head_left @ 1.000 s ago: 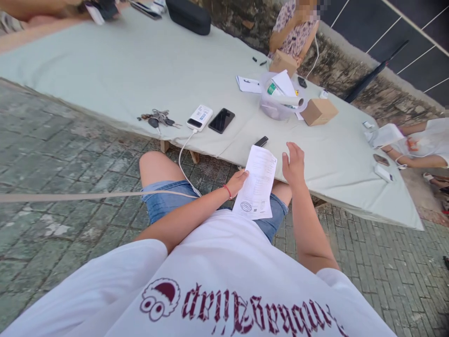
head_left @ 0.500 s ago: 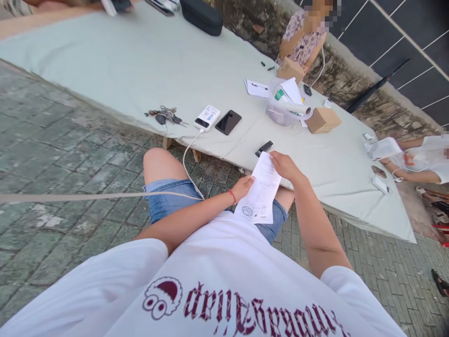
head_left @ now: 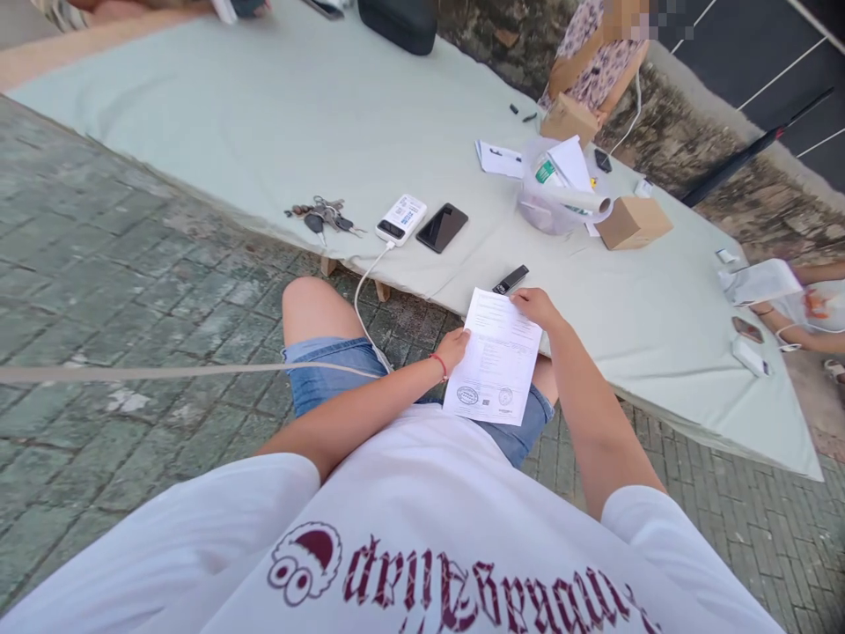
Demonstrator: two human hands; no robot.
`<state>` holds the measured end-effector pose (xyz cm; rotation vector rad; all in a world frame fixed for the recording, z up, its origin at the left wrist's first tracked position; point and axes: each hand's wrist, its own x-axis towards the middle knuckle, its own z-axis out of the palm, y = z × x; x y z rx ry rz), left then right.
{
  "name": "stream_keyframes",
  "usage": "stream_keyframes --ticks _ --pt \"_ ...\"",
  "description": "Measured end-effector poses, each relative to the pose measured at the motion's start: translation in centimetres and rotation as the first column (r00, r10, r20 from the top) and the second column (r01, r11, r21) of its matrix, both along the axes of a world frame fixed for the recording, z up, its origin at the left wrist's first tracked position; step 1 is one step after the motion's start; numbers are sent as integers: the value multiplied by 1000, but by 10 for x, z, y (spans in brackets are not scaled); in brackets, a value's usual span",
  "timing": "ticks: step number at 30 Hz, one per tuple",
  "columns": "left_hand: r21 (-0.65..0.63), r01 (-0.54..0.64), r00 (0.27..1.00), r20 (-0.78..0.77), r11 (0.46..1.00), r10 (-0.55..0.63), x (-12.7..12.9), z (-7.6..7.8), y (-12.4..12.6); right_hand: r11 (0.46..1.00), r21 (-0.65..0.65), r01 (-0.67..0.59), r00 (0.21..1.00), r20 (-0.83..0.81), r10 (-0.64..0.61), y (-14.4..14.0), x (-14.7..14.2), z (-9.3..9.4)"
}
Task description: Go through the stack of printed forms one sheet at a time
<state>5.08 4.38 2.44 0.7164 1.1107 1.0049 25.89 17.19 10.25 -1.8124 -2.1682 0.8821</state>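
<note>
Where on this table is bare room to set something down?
A wide bare patch lies between the keys and the black case; another between the small black object and the white device at right. Crowded: around the plastic tub, between papers and a cardboard box.

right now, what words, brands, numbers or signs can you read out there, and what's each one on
None can be quoted with certainty.
Paper: printed lines and two stamps, too small to read.
White shirt: large dark-red ornate lettering, upside down, letters unclear.
White power bank: blue print, too small.
Green label in the clear container: blurred.
</note>
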Motion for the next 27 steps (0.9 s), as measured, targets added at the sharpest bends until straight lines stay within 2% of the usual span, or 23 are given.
stream_keyframes --ticks 4,9,15,18,21,24,27 --pt "-96 4 1000 -16 995 -6 2 3 17 996 -21 87 996 13 -87 13 -3 -17" --pt "-130 36 994 -95 991 -49 4 7 30 978 -51 205 979 37 -203 21 8 -25" --pt "-70 191 955 -219 979 -201 -7 4 14 944 -46 328 944 43 -326 21 30 -28" --pt "-20 234 927 -296 972 -229 -11 3 6 947 -44 319 944 102 -314 21 35 -26" --pt "10 264 900 -362 964 -243 -12 3 4 949 99 298 934 173 -312 28 28 -19" --pt "-7 284 895 -357 959 -268 -13 5 2 907 317 278 922 176 -345 45 12 -9" --pt "-19 283 904 -329 959 -273 -14 6 -1 898 396 189 950 159 -270 64 -11 -5"
